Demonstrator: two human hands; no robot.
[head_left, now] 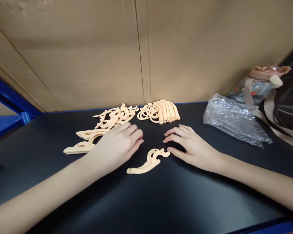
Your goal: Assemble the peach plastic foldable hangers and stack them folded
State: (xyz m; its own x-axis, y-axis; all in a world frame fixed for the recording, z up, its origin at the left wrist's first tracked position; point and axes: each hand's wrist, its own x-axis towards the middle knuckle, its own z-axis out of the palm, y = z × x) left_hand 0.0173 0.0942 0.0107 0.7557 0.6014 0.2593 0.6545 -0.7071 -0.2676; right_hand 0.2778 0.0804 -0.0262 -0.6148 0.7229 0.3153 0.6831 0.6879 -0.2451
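My left hand (122,143) is over the table beside the left-hand wooden pieces, its fingers bent together and pointing right. Its fingertips are mostly hidden, so anything held there does not show. My right hand (189,146) is open, fingers apart, with the thumb close to the tip of two overlapping curved wooden pieces (146,164). These pale, flat pieces have small holes and lie between my hands. Partly behind my left hand and forearm are stacked wooden pieces (79,148) with curved outlines.
A loose heap of thin wooden pieces (117,115) lies at the back, beside wooden rings (147,112) and a row of curved strips (167,110). Clear plastic wrap (231,118), a strapped bottle (261,81) and a dark bag (289,100) are at right. Cardboard (100,58) stands behind the black table (146,204).
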